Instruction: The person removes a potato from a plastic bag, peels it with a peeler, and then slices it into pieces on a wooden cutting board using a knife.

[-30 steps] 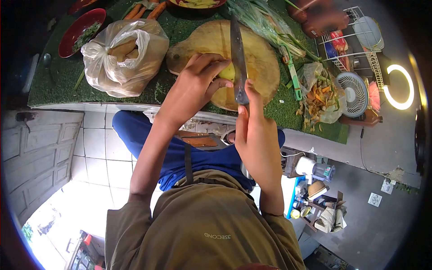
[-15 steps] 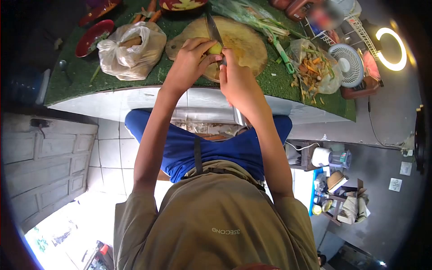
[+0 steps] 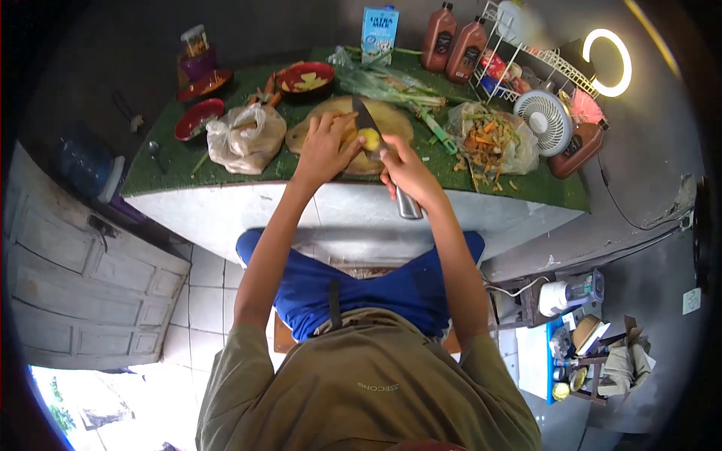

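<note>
My left hand (image 3: 325, 146) is closed on a peeled yellow potato (image 3: 368, 140) over the round wooden cutting board (image 3: 392, 119). A flat cut face of the potato shows toward me. In my right hand (image 3: 412, 174) is a kitchen knife (image 3: 366, 116) with a metal handle, which sticks out below the fist. The blade points away from me and lies close beside the potato; whether it touches cannot be made out. Pale yellow pieces lie in a red bowl (image 3: 283, 83) behind the board.
Left of the board are a knotted plastic bag (image 3: 244, 143) and a red dish (image 3: 197, 120). Green onions (image 3: 398, 90) lie behind it. To the right are a bag of peelings (image 3: 489, 143), a white fan (image 3: 543, 122), a wire rack (image 3: 553, 59) and brown bottles (image 3: 468, 49).
My view has tilted up, bringing the milk carton and bottles into sight. The knife has turned, its blade now leaning away from the potato, whose cut face shows more.
</note>
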Demonstrator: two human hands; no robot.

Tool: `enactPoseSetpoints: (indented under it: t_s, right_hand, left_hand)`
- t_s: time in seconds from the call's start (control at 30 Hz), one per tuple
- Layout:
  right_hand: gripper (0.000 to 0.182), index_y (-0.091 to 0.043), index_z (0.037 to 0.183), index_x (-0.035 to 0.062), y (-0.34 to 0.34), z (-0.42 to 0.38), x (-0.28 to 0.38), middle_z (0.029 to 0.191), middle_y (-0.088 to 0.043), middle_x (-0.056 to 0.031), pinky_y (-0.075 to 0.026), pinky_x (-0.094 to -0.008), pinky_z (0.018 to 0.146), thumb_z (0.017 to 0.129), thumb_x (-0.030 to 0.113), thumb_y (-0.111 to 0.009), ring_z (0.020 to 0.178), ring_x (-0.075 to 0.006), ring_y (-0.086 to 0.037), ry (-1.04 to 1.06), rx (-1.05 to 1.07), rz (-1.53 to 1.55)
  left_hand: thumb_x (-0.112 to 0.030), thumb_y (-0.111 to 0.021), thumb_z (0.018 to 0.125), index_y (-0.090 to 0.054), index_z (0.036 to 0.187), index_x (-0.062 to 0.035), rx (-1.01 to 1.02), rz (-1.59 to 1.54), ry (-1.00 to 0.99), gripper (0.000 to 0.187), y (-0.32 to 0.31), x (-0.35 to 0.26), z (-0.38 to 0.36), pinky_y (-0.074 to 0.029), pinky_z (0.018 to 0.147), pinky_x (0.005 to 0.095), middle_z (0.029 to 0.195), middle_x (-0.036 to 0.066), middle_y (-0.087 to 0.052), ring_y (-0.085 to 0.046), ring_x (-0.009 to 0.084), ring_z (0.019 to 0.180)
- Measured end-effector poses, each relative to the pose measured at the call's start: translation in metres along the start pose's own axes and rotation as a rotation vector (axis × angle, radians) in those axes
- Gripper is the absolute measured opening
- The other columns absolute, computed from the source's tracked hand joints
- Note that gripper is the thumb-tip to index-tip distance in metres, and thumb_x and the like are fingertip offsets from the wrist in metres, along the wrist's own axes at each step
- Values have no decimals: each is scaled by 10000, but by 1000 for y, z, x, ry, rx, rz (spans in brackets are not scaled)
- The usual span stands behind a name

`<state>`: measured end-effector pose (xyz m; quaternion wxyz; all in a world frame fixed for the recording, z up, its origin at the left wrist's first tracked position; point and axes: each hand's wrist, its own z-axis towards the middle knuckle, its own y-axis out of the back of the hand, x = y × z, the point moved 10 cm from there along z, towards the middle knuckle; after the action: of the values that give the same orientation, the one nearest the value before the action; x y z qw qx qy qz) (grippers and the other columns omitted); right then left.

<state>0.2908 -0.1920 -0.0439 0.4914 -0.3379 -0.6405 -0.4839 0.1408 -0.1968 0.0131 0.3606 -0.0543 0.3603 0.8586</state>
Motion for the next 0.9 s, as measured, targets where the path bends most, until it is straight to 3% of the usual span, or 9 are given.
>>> enactPoseSetpoints:
  t_s: [0.07, 0.13, 0.2, 0.27, 0.3, 0.43, 0.6, 0.73, 0.9]
  right_hand:
    - [451, -339, 1467, 86, 10, -11, -5, 593, -517, -44, -430, -317, 417, 1050, 207, -457, 438, -134, -505, 115, -91, 87]
    - [457, -306, 1492, 142, 15, -29, 8, 638, -472, -16, -398, -261, 412, 1063, 195, -454, 444, -81, -445, 264, -221, 120]
    - [456, -299, 1501, 150, 10, -30, 18, 629, -457, -11, -379, -248, 416, 1068, 184, -439, 431, -77, -420, 348, -191, 265]
    - [468, -292, 1509, 149, 3, -29, 27, 633, -470, -17, -386, -239, 419, 1067, 187, -442, 433, -77, -428, 367, -99, 386]
    - [470, -293, 1509, 146, 1, -30, 28, 633, -476, -19, -388, -237, 419, 1066, 187, -445, 433, -77, -432, 370, -85, 448]
    - [477, -296, 1507, 133, 2, -35, 27, 636, -499, -27, -392, -226, 416, 1063, 189, -458, 430, -76, -451, 364, -40, 604]
    - [480, -306, 1506, 127, 11, -48, 26, 648, -476, 2, -369, -219, 410, 1056, 148, -470, 451, -52, -423, 346, -62, 677]
    - [455, -338, 1484, 96, 23, -57, 25, 653, -526, -37, -378, -220, 416, 1056, 161, -478, 442, -61, -453, 403, -119, 703]
    - [436, -357, 1436, 81, 34, -64, 25, 650, -513, 0, -369, -209, 413, 1031, 135, -510, 455, -44, -424, 375, -168, 782]
  left_hand:
    - [-362, -656, 937, -533, 1341, -27, -37, -73, 90, 540, -2, 14, 4, -485, 920, 387, 1185, 169, -589, -565, 312, 1083]
    - [-400, -632, 967, -435, 1409, 7, 43, -774, 535, 632, -40, 36, -4, -483, 928, 351, 1216, 162, -584, -580, 240, 1100]
    - [-404, -644, 967, -315, 1472, 23, 115, -1085, 664, 738, -59, 17, 3, -474, 951, 306, 1255, 140, -574, -568, 173, 1124]
    - [-394, -670, 952, -384, 1438, 22, 139, -1295, 574, 701, -54, -13, 26, -485, 936, 302, 1241, 128, -581, -582, 166, 1099]
    - [-322, -699, 936, -493, 1346, 28, 229, -1446, 611, 577, -60, -21, 32, -501, 874, 289, 1149, 93, -613, -604, 148, 1012]
    - [-172, -677, 909, -601, 1168, 34, 121, -1354, 710, 340, -62, -21, 32, -495, 755, 267, 978, 53, -634, -604, 118, 892]
    - [-158, -683, 888, -609, 1069, 36, 62, -1262, 712, 276, -65, -32, 30, -496, 694, 273, 926, 64, -636, -604, 124, 809]
    - [-159, -681, 882, -614, 995, 30, 33, -1207, 767, 230, -63, -46, 34, -479, 635, 264, 864, 54, -632, -591, 110, 737]
    - [-137, -647, 870, -615, 1009, 46, 121, -1142, 753, 232, -69, -54, 37, -509, 661, 290, 863, 72, -630, -617, 137, 776]
